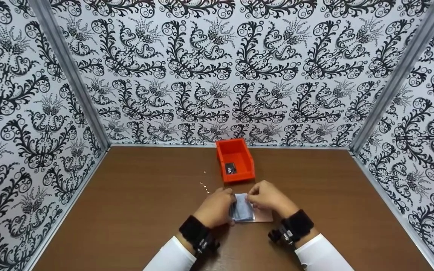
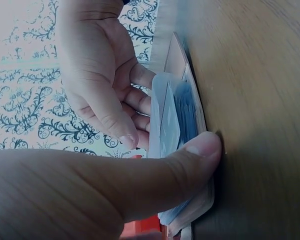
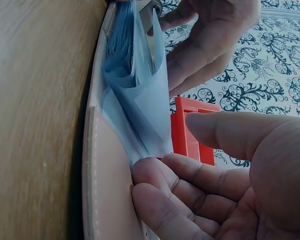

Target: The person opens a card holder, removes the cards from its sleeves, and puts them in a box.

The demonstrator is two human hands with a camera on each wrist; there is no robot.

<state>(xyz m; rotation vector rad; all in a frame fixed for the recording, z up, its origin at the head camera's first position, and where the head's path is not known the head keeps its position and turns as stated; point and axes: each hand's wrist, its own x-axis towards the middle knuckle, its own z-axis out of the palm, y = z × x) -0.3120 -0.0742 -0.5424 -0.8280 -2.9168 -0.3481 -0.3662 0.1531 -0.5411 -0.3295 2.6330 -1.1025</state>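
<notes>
A card holder with a pinkish-beige cover [image 1: 264,215] lies spread on the table, its stack of clear bluish plastic sleeves [image 1: 243,209] fanned up in both wrist views. My left hand [image 1: 217,207] grips its left side, the thumb [image 2: 202,146] across the sleeve edges near the table. The right hand [image 1: 268,196] is at the upper right of the sleeves. Its curled fingertips [image 3: 150,170] touch the edge of a lifted sleeve [image 3: 152,110], while the thumb [image 3: 210,127] stands apart from the sleeve.
Just beyond the hands stands a red open-fronted bin [image 1: 238,176], holding a small black card-like piece [image 1: 231,168]. Small bright specks [image 1: 204,185] show on the brown tabletop [image 1: 156,180] left of the bin. Patterned walls [image 1: 202,75] enclose the back and sides.
</notes>
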